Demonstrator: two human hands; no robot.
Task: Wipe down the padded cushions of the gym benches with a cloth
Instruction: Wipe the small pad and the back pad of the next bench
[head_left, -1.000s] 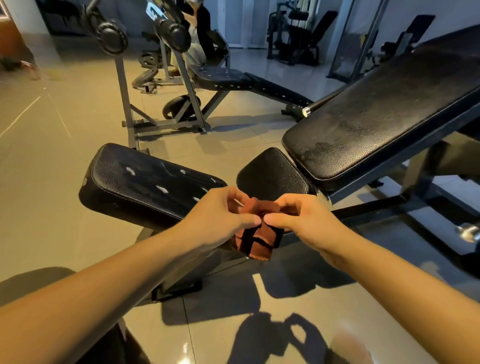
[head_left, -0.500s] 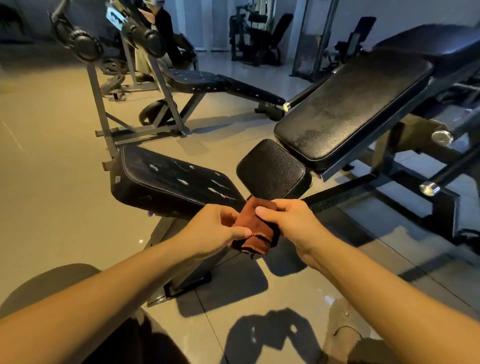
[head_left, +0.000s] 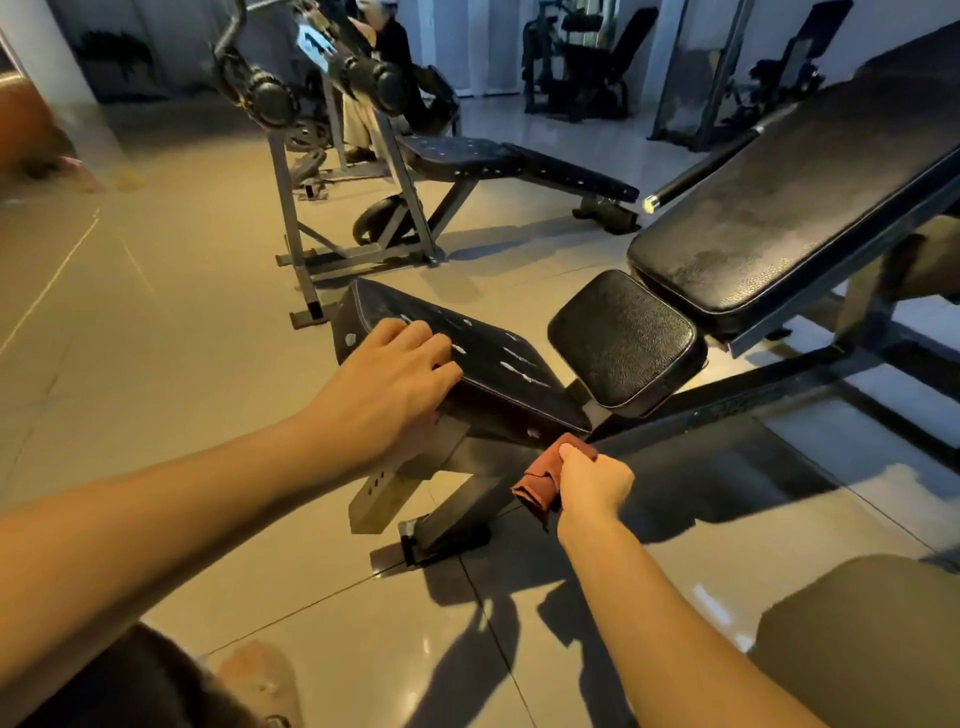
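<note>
Tiled floor (head_left: 156, 322); cloth (head_left: 540, 480) seemingly just off cushion (head_left: 498, 364) corner

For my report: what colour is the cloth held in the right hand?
Reddish brown. The head view shows the cloth best, gripped by the right hand.

Glossy beige tiled floor (head_left: 156, 312); black round weight plates (head_left: 267, 98) on a grey steel rack (head_left: 290, 218); dark exercise machines (head_left: 576, 67) behind.

worn cushion (head_left: 483, 358): cracked black leatherette, white tears. seat pad (head_left: 626, 340): pebbled, slight sheen. cloth (head_left: 543, 480): matt rust-brown fabric. floor tiles (head_left: 156, 322): glossy.
</note>
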